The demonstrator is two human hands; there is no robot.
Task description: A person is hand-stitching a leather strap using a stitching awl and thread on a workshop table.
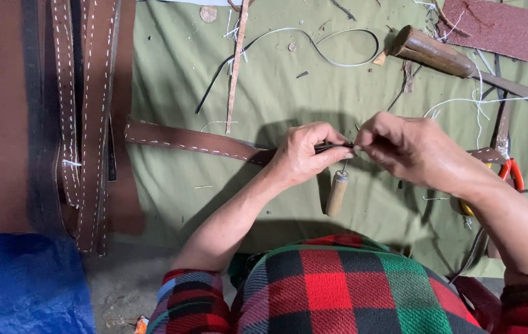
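Observation:
My left hand (304,154) pinches the dark edge of a brown leather strap (190,140) with white stitching, which runs off to the left over the green cloth (276,80). My right hand (409,148) meets it at the strap's end, fingers closed on the strap edge and what looks like a thin needle or thread. An awl with a wooden handle (337,192) hangs just below the two hands, its metal point up toward my fingers.
Several stitched brown straps (84,124) lie piled at the left on brown leather. A wooden-handled tool (437,52) and a reddish abrasive sheet (502,28) lie at the back right. Orange-handled scissors (511,173) sit beside my right wrist. Blue fabric (22,284) lies at the lower left.

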